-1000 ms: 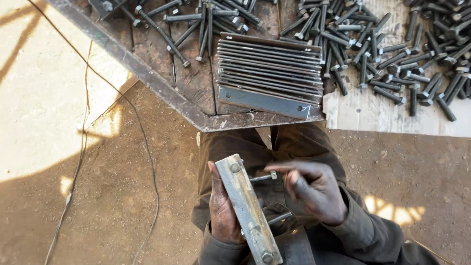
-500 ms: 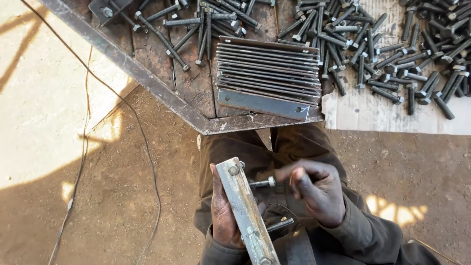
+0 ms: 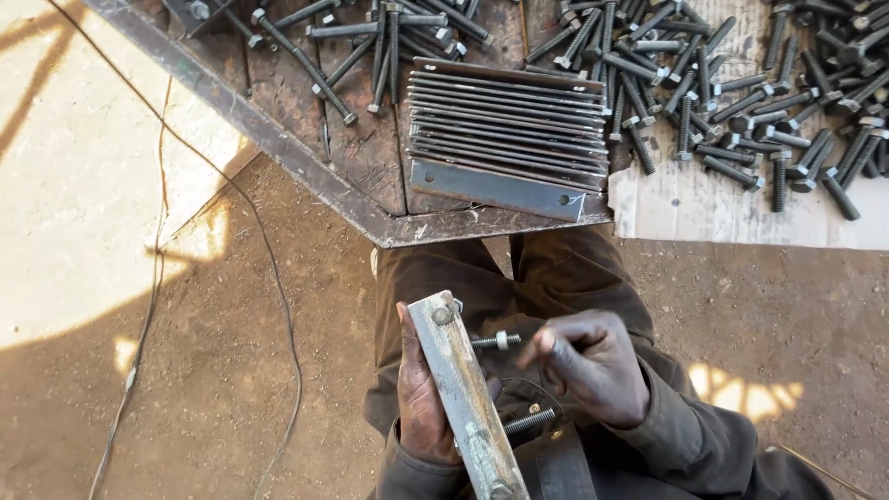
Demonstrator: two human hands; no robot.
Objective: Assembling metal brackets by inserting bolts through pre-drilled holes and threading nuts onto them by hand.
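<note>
Head view:

- The left hand (image 3: 421, 398) is closed around a flat steel bar (image 3: 463, 393), gripping it from the left side, thumb along the edge.
- The bar sits over the person's lap, in front of the bench (image 3: 370, 176). Its long axis runs from upper left to lower right in the picture; the far end points up toward the bench, the near end runs off the bottom edge.
- A bolt head (image 3: 443, 315) shows on the bar's face near the far end, another (image 3: 500, 489) near the bottom end.
- An upper bolt (image 3: 495, 341) sticks out of the bar to the right, nearly level, with a nut (image 3: 502, 340) on its thread.
- The right hand (image 3: 593, 366) is loosely curled, fingertips by the tip of the upper bolt. I cannot tell whether they pinch it or only touch it.
- A lower bolt (image 3: 528, 421) also points right from the bar, tilted slightly up, below the right hand.
- On the bench lies a stack of flat bars (image 3: 509, 130), long axes running left to right, the front one showing a hole at each end.
- Loose long bolts (image 3: 370, 46) lie scattered on the bench behind the stack.
- More bolts (image 3: 741, 102) lie heaped on a pale sheet (image 3: 741, 213) to the right.
- A thin wire (image 3: 269, 278) trails across the dirt floor (image 3: 185, 389) on the left.
</note>
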